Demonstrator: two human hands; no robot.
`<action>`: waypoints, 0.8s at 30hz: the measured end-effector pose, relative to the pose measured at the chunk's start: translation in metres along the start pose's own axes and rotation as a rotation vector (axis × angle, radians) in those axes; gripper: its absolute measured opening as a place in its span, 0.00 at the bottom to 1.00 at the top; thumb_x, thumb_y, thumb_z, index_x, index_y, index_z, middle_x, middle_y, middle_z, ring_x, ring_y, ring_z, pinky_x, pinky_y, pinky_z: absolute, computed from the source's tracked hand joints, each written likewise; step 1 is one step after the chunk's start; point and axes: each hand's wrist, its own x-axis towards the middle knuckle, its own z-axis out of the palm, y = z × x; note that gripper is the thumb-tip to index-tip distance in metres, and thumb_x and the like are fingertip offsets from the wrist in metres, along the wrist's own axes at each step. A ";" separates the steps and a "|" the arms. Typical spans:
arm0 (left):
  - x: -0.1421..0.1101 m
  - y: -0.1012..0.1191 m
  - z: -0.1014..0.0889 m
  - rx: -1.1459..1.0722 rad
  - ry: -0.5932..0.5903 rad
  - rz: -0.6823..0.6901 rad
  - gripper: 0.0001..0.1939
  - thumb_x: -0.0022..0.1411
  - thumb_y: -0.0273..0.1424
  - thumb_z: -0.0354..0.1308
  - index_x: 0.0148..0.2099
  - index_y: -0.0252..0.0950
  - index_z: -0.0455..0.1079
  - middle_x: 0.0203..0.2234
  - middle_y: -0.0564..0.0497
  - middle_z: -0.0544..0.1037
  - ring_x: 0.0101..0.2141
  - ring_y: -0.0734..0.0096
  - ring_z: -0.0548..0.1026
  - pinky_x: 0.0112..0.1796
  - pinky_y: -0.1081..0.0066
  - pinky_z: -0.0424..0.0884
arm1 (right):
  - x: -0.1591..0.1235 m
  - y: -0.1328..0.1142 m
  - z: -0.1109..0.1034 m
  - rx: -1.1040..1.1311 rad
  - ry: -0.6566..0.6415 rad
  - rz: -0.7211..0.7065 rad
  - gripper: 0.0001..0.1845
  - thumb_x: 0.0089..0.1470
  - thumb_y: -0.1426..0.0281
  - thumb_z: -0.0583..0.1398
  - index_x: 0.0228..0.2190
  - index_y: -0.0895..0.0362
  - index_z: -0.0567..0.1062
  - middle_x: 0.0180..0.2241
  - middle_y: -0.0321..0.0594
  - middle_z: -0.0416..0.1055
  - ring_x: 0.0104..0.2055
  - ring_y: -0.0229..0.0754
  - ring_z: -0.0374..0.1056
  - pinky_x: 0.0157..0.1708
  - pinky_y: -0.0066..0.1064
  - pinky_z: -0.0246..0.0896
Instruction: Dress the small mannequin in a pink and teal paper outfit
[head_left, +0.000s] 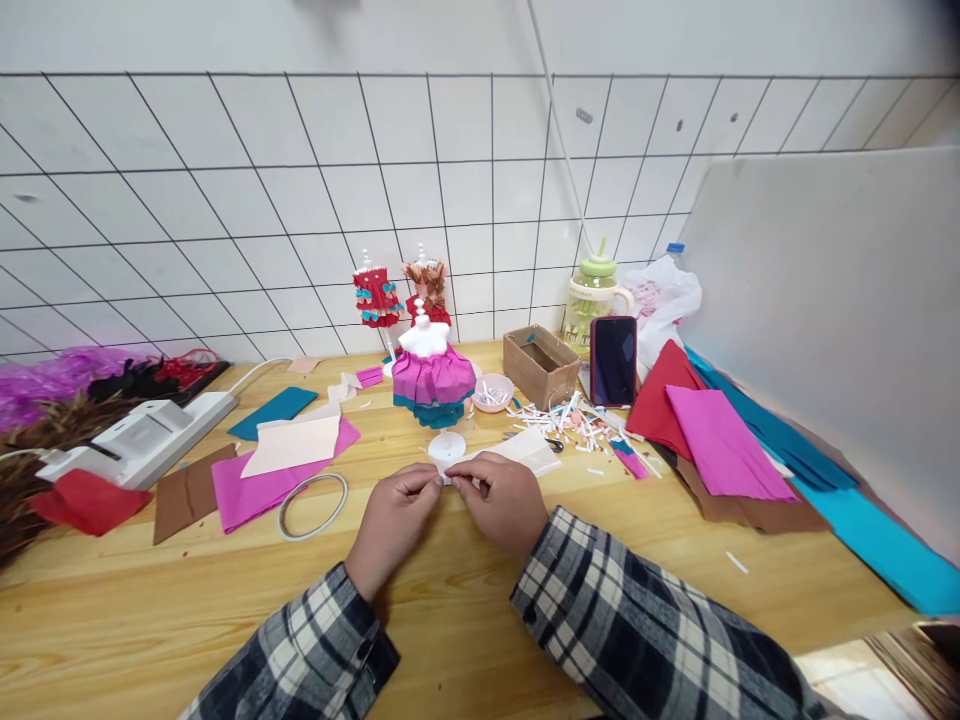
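Because our fingertips cover most of small pale piece [448,479], we cannot make out its full shape. Our left hand [397,517] and right hand [508,502] pinch it, fingertips close together. Piece sits between hands, just on our side of round white base [447,447] under dress form [433,376]. Beyond right hand, pale paper [527,449] partly hides scissors [555,445]. Pale ring [313,507] lies left of left hand. Plaid sleeves [652,625] run out of view.
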 end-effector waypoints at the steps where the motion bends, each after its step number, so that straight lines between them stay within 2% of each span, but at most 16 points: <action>1: 0.000 0.001 0.000 0.021 0.009 -0.003 0.14 0.61 0.36 0.53 0.30 0.38 0.78 0.31 0.49 0.82 0.34 0.65 0.77 0.40 0.69 0.72 | 0.000 0.000 -0.001 -0.010 0.013 0.001 0.13 0.55 0.72 0.60 0.43 0.53 0.78 0.34 0.37 0.76 0.33 0.39 0.68 0.36 0.30 0.60; 3: -0.002 0.001 0.001 0.059 0.026 -0.011 0.14 0.61 0.36 0.53 0.30 0.38 0.78 0.31 0.49 0.82 0.35 0.65 0.78 0.40 0.69 0.72 | 0.001 -0.001 -0.002 -0.024 0.039 -0.012 0.15 0.54 0.72 0.61 0.44 0.54 0.77 0.34 0.37 0.76 0.35 0.40 0.68 0.37 0.31 0.60; 8: -0.005 0.003 0.003 0.115 0.020 0.028 0.14 0.62 0.36 0.53 0.31 0.38 0.77 0.31 0.50 0.82 0.34 0.67 0.78 0.38 0.70 0.71 | 0.002 -0.002 -0.002 -0.053 0.040 -0.022 0.04 0.54 0.72 0.62 0.33 0.55 0.78 0.31 0.37 0.75 0.37 0.42 0.67 0.40 0.33 0.58; 17: -0.004 -0.003 0.003 0.320 0.021 0.214 0.13 0.63 0.33 0.52 0.33 0.39 0.78 0.30 0.49 0.81 0.33 0.66 0.76 0.39 0.69 0.70 | 0.002 -0.001 -0.003 -0.089 -0.005 0.000 0.04 0.52 0.73 0.61 0.31 0.53 0.77 0.30 0.36 0.75 0.36 0.41 0.68 0.38 0.32 0.58; 21: -0.004 -0.001 0.002 0.365 -0.026 0.252 0.14 0.64 0.32 0.51 0.34 0.39 0.78 0.32 0.48 0.81 0.35 0.65 0.76 0.40 0.67 0.70 | 0.002 -0.003 -0.005 -0.139 -0.026 -0.009 0.03 0.51 0.72 0.61 0.30 0.53 0.76 0.30 0.36 0.75 0.35 0.41 0.68 0.37 0.31 0.58; 24: -0.004 0.001 0.002 0.384 -0.067 0.281 0.13 0.63 0.31 0.52 0.35 0.39 0.78 0.32 0.48 0.81 0.36 0.65 0.76 0.41 0.67 0.70 | 0.003 -0.005 -0.005 -0.130 -0.038 0.035 0.03 0.47 0.73 0.61 0.27 0.53 0.75 0.29 0.35 0.73 0.34 0.40 0.67 0.35 0.30 0.58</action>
